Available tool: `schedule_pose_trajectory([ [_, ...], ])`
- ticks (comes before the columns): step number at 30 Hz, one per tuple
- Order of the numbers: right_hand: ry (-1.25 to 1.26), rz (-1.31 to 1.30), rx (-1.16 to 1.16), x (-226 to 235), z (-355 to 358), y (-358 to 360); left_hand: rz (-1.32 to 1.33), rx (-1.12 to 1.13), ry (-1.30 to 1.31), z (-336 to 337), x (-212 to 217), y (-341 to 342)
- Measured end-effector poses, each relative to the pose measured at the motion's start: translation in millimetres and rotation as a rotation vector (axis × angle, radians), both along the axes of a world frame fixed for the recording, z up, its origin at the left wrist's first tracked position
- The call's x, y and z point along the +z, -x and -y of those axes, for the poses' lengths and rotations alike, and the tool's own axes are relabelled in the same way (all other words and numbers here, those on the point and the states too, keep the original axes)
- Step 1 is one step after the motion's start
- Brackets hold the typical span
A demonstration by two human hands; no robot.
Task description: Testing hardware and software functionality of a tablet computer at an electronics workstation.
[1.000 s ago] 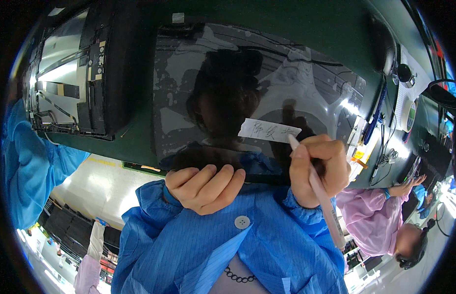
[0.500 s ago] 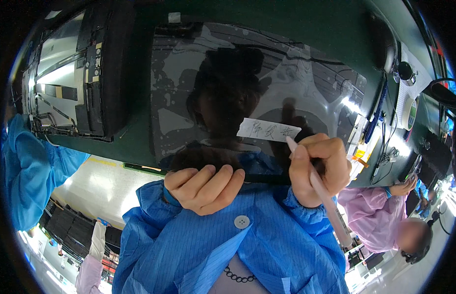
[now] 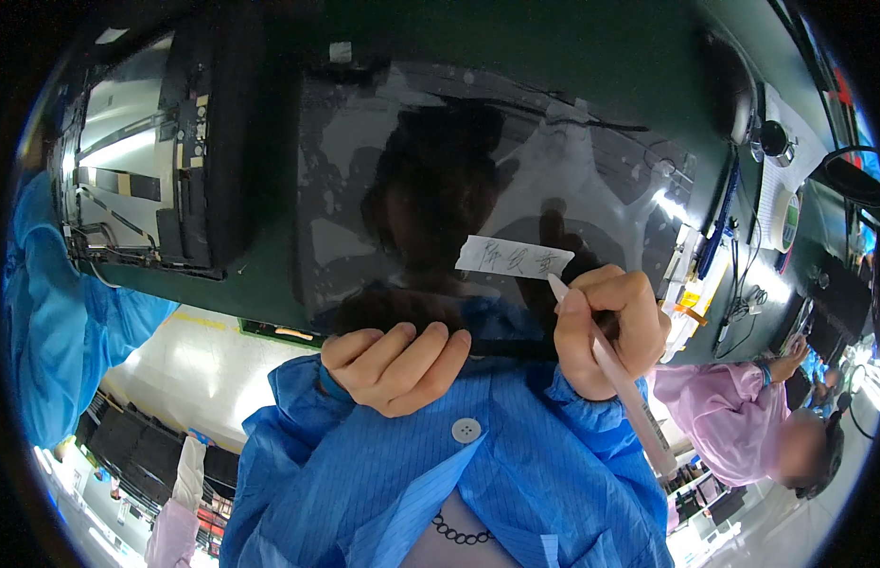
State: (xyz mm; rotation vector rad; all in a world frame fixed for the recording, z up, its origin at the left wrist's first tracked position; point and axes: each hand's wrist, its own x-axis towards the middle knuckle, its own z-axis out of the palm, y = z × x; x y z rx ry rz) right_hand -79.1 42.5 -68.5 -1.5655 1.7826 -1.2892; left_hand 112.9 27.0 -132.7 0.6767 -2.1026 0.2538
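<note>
A large dark glossy panel [image 3: 364, 204] lies in front of me and mirrors a dark silhouette. Stuck to its near part is a small white label [image 3: 489, 257] with handwriting on it. My right hand [image 3: 610, 327] pinches a pale pink pen [image 3: 622, 381], its tip at the lower right end of the label. My left hand [image 3: 395, 367] is at the panel's near edge, the fingers curled over it and the thumb out of sight.
At the left an opened device frame [image 3: 189, 189] holds strips and cables. To the right are a dark blue pen [image 3: 724, 204], a tape roll [image 3: 788, 213], papers and cables [image 3: 743, 303]. Co-workers sit on both sides, one in a blue sleeve [image 3: 57, 312], another in pink [image 3: 714, 407].
The pen tip has shifted slightly left and down with my right hand, staying by the label's right end. The last written mark has more strokes. My left hand keeps its place.
</note>
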Motion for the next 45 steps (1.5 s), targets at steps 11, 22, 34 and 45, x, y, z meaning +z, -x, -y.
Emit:
schedule_pose_trajectory([
  [11,-0.006,0.247,-0.398,24,-23,14,-0.131,-0.067,-0.25,10,27,-15],
  [22,-0.044,-0.366,-0.378,-12,-19,45,-0.107,-0.019,-0.859,41,43,-38],
  [34,0.236,0.762,-0.312,17,-56,75,-0.062,-0.201,-0.808,23,129,-47],
  [45,-0.136,1.223,0.11,136,-32,80,-0.209,-0.236,-0.875,45,232,-64],
])
